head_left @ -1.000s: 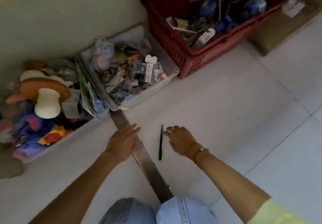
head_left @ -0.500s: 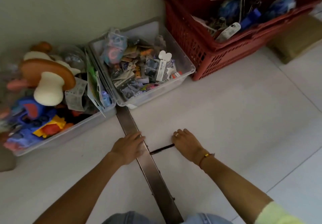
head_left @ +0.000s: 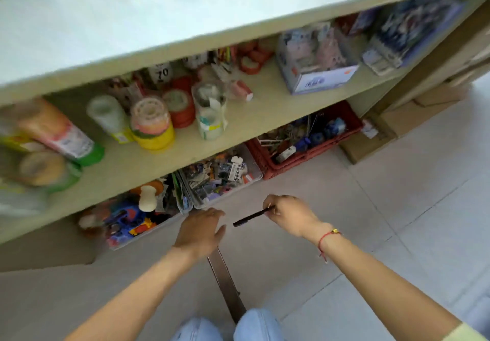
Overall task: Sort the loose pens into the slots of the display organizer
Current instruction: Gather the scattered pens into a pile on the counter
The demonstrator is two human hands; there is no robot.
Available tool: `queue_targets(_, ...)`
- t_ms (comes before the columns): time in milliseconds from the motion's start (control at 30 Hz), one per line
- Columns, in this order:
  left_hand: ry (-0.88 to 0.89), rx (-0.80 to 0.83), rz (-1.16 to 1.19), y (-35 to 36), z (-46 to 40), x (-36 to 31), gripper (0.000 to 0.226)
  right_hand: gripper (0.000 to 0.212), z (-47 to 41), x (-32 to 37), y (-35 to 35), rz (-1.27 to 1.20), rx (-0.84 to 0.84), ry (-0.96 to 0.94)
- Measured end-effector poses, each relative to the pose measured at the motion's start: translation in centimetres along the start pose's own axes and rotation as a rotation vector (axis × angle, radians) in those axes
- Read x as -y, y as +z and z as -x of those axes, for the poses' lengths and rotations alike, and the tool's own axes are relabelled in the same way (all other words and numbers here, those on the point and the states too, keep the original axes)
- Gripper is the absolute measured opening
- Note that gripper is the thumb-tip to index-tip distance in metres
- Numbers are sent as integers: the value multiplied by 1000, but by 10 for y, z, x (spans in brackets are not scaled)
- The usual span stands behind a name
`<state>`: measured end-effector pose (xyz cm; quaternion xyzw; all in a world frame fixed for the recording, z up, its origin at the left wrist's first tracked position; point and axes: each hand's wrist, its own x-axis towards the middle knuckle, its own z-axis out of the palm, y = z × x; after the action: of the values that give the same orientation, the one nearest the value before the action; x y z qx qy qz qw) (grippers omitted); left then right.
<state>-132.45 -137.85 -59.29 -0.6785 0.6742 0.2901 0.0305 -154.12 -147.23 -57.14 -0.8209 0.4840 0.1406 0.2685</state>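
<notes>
left shelf tubes (head_left: pixel 57 131) blurred

Floor right of hands: bare pale tiles (head_left: pixel 397 208), open passage.
Ahead, floor level: clear bin (head_left: pixel 225 179) and red crate (head_left: pixel 305 141) stand side by side under the shelf, blocking forward reach.
Left ahead: toy bin (head_left: pixel 132 216) touching the clear bin.
Overhead: shelf edge (head_left: pixel 159 155) overhangs the bins.
Far right: cardboard boxes (head_left: pixel 397 120) against the shelving.

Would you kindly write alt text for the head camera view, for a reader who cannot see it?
A person's right hand pinches a black pen by one end above a tiled floor, while the left hand hovers open beside it. Behind them, shelves hold tape rolls and boxes above bins of small goods.
</notes>
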Motion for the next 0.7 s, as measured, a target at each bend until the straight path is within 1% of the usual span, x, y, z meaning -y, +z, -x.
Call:
queue_targets(67, 10, -23, 29, -56, 35, -27, 41, 19, 30, 21, -61, 23, -40, -34)
queue_targets(133, 23, -88, 26, -114, 73, -50, 39, 21, 61, 46, -126, 12, -68, -72)
queue_targets(200, 17, -179, 49, -173, 111, -71, 37, 22, 91, 73, -188, -31, -130, -107)
queue_targets(267, -25, -287, 94, -228, 144, -87, 33, 19, 116, 100, -241, -121, -200, -149)
queue_targets(367, -101, -441, 153, -295, 180, -98, 27, 14, 139, 139, -303, -248, -271, -246)
queue_targets(467, -157, -536, 152, -345, 195, -90, 29, 10, 139, 174, -345, -272, -330, -344)
queue_targets(533, -201, -581, 132, -375, 196, -76, 31, 6, 125, 196, -362, -286, -393, -377)
queue_targets(633, -256, -615, 86, -410, 193, -42, 34, 3, 92, 228, -378, -343, -467, -373)
queue_targets(700, -295, -628, 71, -426, 188, -14, 35, 5, 64, 251, -385, -377, -497, -354)
